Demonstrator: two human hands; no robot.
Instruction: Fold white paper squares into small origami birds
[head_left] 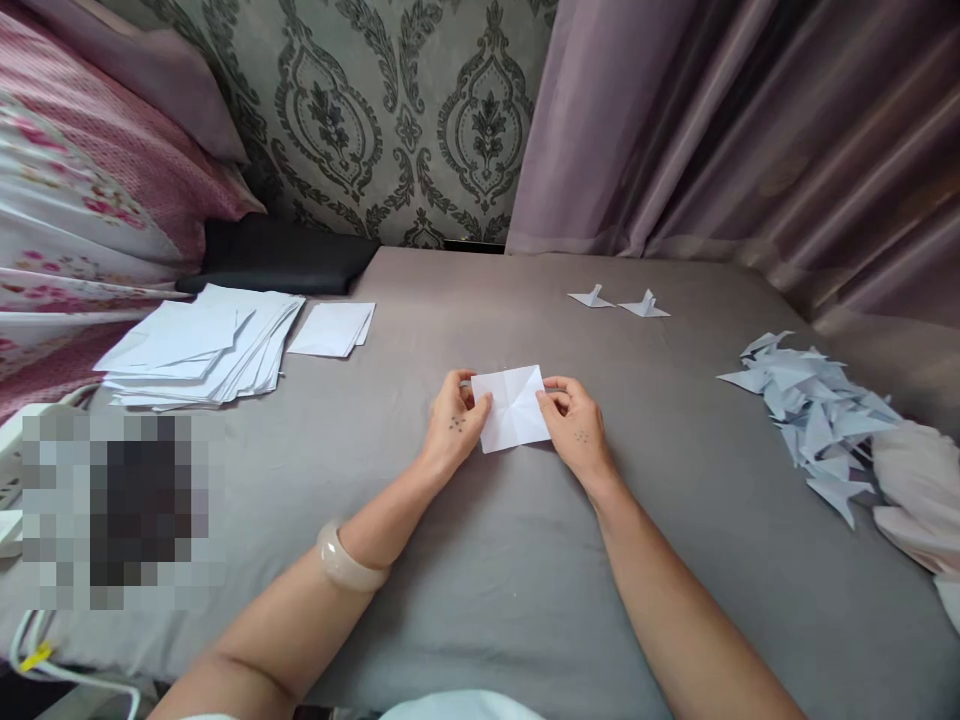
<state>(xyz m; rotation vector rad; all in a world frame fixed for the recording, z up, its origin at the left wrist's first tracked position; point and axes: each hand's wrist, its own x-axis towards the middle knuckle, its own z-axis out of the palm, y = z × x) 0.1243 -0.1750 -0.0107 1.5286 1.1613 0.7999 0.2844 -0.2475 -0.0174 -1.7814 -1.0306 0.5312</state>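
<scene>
A small square of white paper [514,412] with crossing crease lines is held up between my two hands, over the middle of the grey-covered surface [510,560]. My left hand [456,420] pinches its left edge, thumb in front and fingers behind. On the opposite side, my right hand [576,425] grips the right edge the same way. The fingers behind the sheet are partly hidden. A pale bangle [349,560] circles my left wrist.
At the left lie a stack of white paper sheets [202,350] and a few smaller squares [330,330]. Two folded paper birds [645,305] sit at the back right, with a pile of folded paper birds [817,410] farther right. A white cable [75,680] runs at the lower left.
</scene>
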